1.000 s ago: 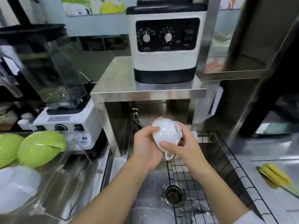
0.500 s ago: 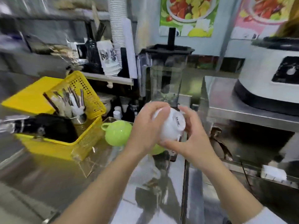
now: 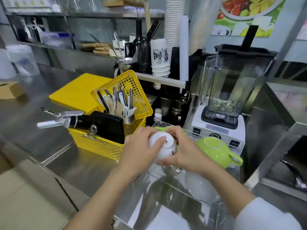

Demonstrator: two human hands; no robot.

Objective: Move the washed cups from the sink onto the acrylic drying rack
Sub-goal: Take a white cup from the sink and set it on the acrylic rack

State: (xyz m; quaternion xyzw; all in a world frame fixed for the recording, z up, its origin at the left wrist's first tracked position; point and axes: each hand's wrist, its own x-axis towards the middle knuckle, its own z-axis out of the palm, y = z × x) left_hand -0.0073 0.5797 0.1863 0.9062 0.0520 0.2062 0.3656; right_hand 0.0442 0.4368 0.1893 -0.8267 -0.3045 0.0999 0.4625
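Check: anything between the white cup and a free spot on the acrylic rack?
Nothing visible blocks it. Both hands, left hand and right hand, hold the white cup upside down over the acrylic rack. The green cup sits on the rack to the right, beside the path rather than in it.

A steel counter [image 3: 49, 130] filled the near left, shiny under even light. On it stood a yellow basket [image 3: 106, 143] with cutlery. A blender [image 3: 229, 97] stood at the right, below a fruit poster [image 3: 245, 12]. Far shelves [image 3: 49, 14] held blurred things.
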